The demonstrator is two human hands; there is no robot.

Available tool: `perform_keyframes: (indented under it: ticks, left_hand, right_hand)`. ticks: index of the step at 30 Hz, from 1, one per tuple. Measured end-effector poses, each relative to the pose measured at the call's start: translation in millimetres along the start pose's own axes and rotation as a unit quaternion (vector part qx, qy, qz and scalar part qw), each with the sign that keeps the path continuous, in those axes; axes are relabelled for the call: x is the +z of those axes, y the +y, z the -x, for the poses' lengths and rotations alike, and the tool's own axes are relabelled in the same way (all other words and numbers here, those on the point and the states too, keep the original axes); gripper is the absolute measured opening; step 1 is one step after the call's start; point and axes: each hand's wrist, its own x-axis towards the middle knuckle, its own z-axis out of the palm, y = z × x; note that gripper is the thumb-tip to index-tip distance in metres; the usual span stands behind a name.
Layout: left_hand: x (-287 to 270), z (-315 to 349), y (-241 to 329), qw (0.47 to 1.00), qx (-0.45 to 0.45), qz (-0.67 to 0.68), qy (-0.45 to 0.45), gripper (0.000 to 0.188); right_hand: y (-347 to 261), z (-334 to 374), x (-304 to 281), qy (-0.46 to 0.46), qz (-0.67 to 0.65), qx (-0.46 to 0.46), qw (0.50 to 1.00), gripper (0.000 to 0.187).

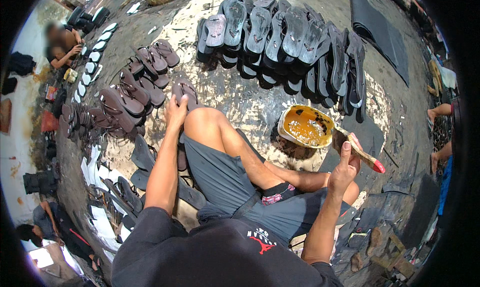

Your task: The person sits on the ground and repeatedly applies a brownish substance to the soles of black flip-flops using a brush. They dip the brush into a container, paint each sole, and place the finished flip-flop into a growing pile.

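Note:
My left hand (pixel 176 112) reaches past my raised knee and grips a brown flip-flop (pixel 185 89) by its near end, partly hidden behind the fingers and knee. My right hand (pixel 345 168) is closed around a paintbrush (pixel 368 160) with a red-tipped handle. The brush's bristle end lies beside the right rim of a cut-open plastic container (pixel 285 132). Yellow-brown inside, that container has dark and whitish residue stuck to it. Close to my left hand, more brown flip-flops (pixel 122 103) are piled up to the left.
Many black flip-flops (pixel 295 33) stand stacked in a curved row at the far side. A folded dark sheet (pixel 379 34) lies at far right. Scraps and wooden pieces (pixel 396 252) litter the near right. Another person (pixel 64 44) sits at far left beside a row of white-topped soles (pixel 90 68).

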Motion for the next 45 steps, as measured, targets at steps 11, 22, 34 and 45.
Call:
perform_keyframes:
  ticks: [11,22,34,45]
  left_hand:
    - [-58.4,33.8,21.6,0.892,-0.091,0.429,-0.108,0.102]
    - [-147.8,142.5,14.7,0.311,0.049,0.886,-0.339,0.079]
    - [-106.7,195.5,80.2,0.923,0.37,0.045,-0.098,0.069]
    - [-96.6,183.8,162.2,0.732,0.112,0.61,-0.283,0.051]
  right_hand:
    - [11.0,1.8,-47.2,0.115,0.019,-0.004,0.993,0.036]
    - [15.9,-23.3,-2.3,0.026,-0.044,-0.002,0.999,0.038]
    - [87.4,-58.8,32.1,-0.276,0.476,-0.118,0.826,0.026]
    - [41.7,-70.7,-109.4,-0.146,0.522,-0.113,0.833,0.029]
